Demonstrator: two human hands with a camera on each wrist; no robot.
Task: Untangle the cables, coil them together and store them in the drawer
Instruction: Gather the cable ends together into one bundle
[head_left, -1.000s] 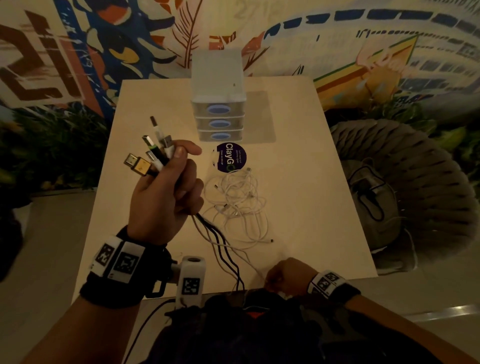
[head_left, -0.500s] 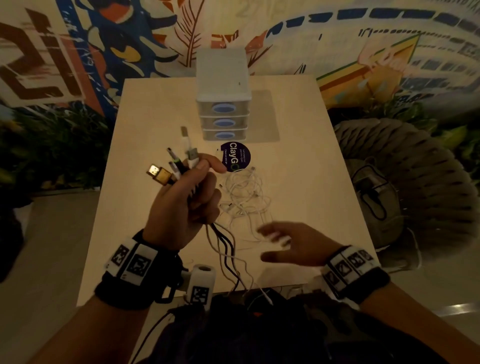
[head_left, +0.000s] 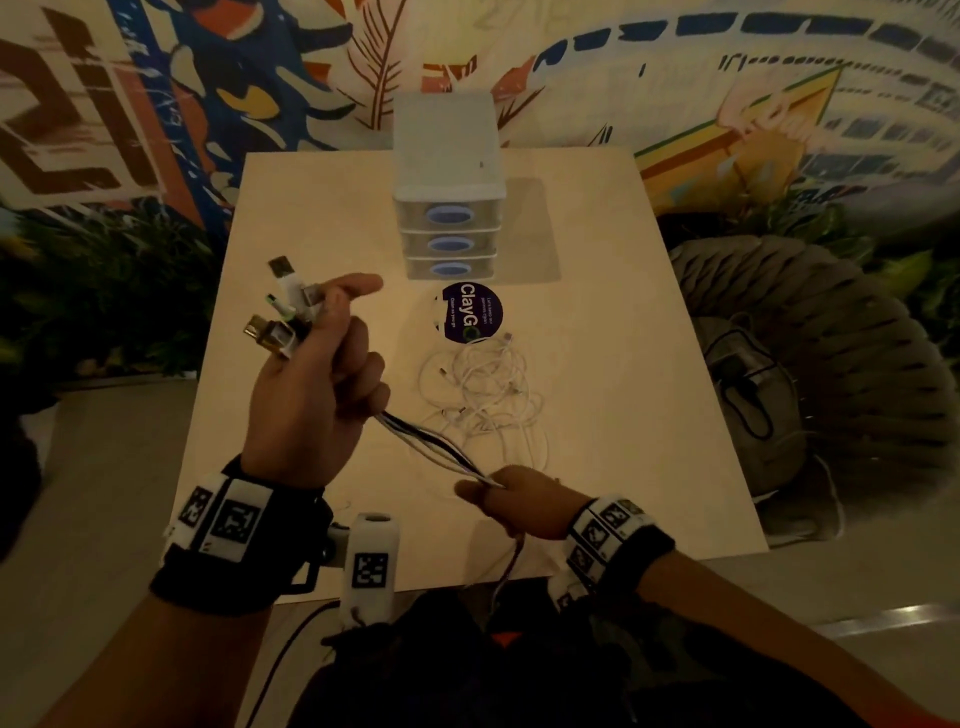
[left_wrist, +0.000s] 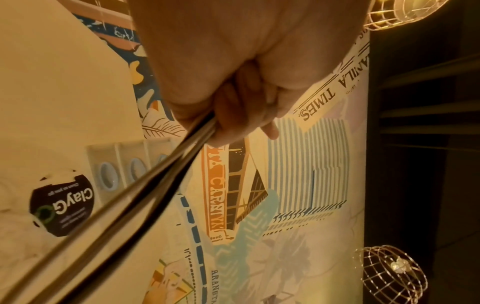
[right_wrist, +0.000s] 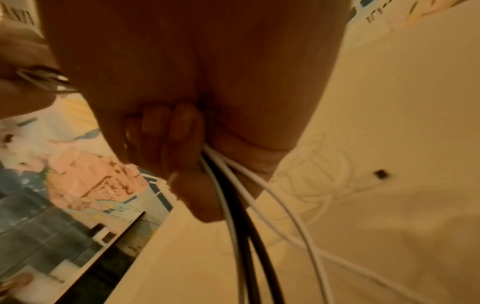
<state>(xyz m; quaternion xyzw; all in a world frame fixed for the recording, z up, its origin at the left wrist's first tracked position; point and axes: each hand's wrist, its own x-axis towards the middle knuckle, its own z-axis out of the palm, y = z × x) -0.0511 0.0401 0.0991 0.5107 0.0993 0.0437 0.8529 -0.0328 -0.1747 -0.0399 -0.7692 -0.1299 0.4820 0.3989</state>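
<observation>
Painted mural wall (head_left: 156, 104) behind a pale table (head_left: 597, 322). At the table's 12 o'clock, a three-drawer unit (head_left: 448, 171), drawers closed; a round dark sticker (head_left: 471, 312) just before it. At centre, a loose tangle of white cables (head_left: 483, 395) lies on the tabletop. Left hand (head_left: 311, 395), at 9 o'clock, raised, fingers curled round a cable bundle (head_left: 441, 449) (plugs fanning above the fist). Right hand (head_left: 519, 501), at 6 o'clock, fingers closed on the same bundle, taut between both hands.
</observation>
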